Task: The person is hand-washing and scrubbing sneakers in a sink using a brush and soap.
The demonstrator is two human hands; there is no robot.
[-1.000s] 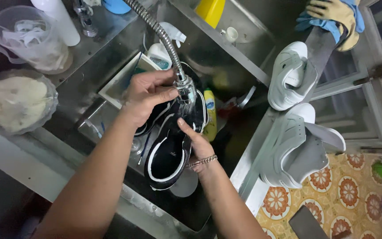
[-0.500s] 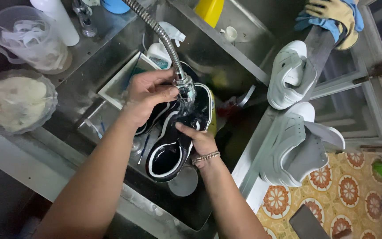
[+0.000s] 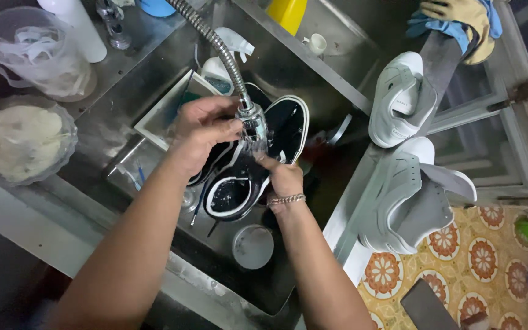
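left hand (image 3: pixel 206 131) grips the ribbed metal spray hose head (image 3: pixel 253 121); right hand (image 3: pixel 283 178) clasps the black white-edged sneaker (image 3: pixel 258 160) inside the crowded steel sink (image 3: pixel 313 73), tight against its walls.

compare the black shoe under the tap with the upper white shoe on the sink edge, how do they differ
The black shoe is dark with a white rim; the white shoe is white all over. The black shoe sits in the sink under the spray head, held by the right hand, while the left hand grips the spray head; the white shoe rests untouched, propped on the sink's edge. Both are low lace-less sneakers with their openings in view.
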